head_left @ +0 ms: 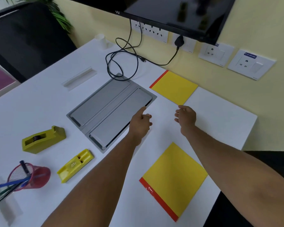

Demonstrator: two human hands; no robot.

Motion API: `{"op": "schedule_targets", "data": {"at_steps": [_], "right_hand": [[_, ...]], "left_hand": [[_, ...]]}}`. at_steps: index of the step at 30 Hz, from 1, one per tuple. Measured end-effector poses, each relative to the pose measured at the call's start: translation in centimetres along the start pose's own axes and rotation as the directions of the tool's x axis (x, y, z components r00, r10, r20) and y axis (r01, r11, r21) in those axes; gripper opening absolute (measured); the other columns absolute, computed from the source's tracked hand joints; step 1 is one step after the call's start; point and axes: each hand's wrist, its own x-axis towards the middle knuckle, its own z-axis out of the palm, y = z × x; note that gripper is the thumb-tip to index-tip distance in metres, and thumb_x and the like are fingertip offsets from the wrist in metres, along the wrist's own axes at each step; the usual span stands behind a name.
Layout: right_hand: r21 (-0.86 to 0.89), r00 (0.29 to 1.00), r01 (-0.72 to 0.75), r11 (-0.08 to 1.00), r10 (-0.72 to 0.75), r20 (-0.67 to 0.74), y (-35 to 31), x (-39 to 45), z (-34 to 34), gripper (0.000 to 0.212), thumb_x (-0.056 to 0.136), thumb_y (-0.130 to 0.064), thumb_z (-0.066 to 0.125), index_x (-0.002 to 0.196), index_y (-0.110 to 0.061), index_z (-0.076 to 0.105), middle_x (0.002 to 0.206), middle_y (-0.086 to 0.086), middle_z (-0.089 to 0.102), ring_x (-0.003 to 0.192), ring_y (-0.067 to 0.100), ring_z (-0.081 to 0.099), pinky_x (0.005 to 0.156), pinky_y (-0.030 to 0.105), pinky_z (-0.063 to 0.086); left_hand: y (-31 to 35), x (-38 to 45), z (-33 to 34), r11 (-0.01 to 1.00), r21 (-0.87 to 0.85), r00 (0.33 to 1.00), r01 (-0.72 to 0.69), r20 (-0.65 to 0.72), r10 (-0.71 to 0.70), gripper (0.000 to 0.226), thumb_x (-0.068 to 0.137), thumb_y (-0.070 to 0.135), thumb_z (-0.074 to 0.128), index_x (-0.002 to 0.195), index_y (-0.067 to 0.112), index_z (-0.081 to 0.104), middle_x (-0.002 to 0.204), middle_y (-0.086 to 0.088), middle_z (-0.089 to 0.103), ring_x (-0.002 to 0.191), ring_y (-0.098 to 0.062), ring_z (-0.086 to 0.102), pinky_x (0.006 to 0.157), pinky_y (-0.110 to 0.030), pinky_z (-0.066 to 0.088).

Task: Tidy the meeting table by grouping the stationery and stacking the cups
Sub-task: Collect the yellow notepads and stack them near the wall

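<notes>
Over the middle of the tabletop, both hands, left and right, are hovering empty, fingers loose; notebooks are lying apart, cups standing far left, so tidying seems barely begun.

There is one view only, from a camera on the person's head. It looks forward and down, at a near distance, over the white table toward the yellow wall with its sockets
</notes>
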Motion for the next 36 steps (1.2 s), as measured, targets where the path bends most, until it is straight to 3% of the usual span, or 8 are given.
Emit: {"op": "schedule_targets", "data": {"at_steps": [10, 21, 25, 30, 36], "right_hand": [[-0.054, 0.994, 0.037, 0.998, -0.031, 0.109, 3.1, -10.5, -2.3, 0.027, 0.085, -0.007, 0.049, 0.1, -0.016, 0.07, 0.083, 0.004, 0.069, 0.066, 0.014, 0.063, 0.052, 0.025, 0.048], [-0.228, 0.965, 0.138, 0.964, -0.08, 0.248, 7.7, -22.8, -2.0, 0.024, 0.091, -0.007, 0.05, 0.1, -0.017, 0.069, 0.087, 0.002, 0.07, 0.07, 0.015, 0.065, 0.058, 0.027, 0.049], [-0.269, 0.947, 0.181, 0.946, -0.095, 0.306, 8.8, -27.6, -0.6, 0.024, 0.09, -0.007, 0.049, 0.096, -0.019, 0.069, 0.087, 0.002, 0.071, 0.07, 0.015, 0.066, 0.059, 0.027, 0.05], [-0.273, 0.907, 0.229, 0.934, -0.103, 0.408, 10.1, -33.7, 1.9, 0.022, 0.089, -0.01, 0.052, 0.091, -0.025, 0.068, 0.089, 0.0, 0.071, 0.07, 0.013, 0.066, 0.061, 0.029, 0.051], [-0.303, 0.852, 0.266, 0.915, -0.076, 0.519, 13.1, -40.1, 5.1, 0.023, 0.091, -0.011, 0.05, 0.096, -0.024, 0.069, 0.089, 0.0, 0.071, 0.072, 0.013, 0.068, 0.062, 0.027, 0.052]], "left_hand": [[-2.7, -8.4, -1.7, 0.998, 0.056, 1.0, -0.017, -0.016, 0.018, 0.035, 0.1, 0.02, 0.045, 0.134, 0.019, 0.056, 0.115, -0.003, 0.069, 0.089, -0.018, 0.067, 0.092, -0.04, 0.054], [-8.5, -17.5, -5.7, 0.988, 0.15, 0.995, -0.035, -0.087, 0.048, 0.029, 0.098, 0.021, 0.047, 0.121, 0.018, 0.065, 0.121, -0.002, 0.065, 0.102, -0.025, 0.066, 0.088, -0.038, 0.057], [-10.9, -21.4, -9.4, 0.986, 0.161, 0.987, -0.042, -0.148, 0.066, 0.028, 0.098, 0.022, 0.047, 0.118, 0.02, 0.067, 0.125, -0.003, 0.065, 0.106, -0.025, 0.065, 0.082, -0.027, 0.055], [-13.5, -26.3, -14.3, 0.991, 0.122, 0.971, -0.052, -0.228, 0.079, 0.029, 0.096, 0.02, 0.047, 0.117, 0.02, 0.067, 0.117, -0.001, 0.069, 0.106, -0.022, 0.065, 0.094, -0.036, 0.053], [-16.7, -31.2, -20.0, 0.995, 0.065, 0.938, -0.076, -0.334, 0.093, 0.029, 0.098, 0.017, 0.045, 0.115, 0.019, 0.067, 0.107, 0.002, 0.071, 0.102, -0.019, 0.067, 0.093, -0.037, 0.054]]}}
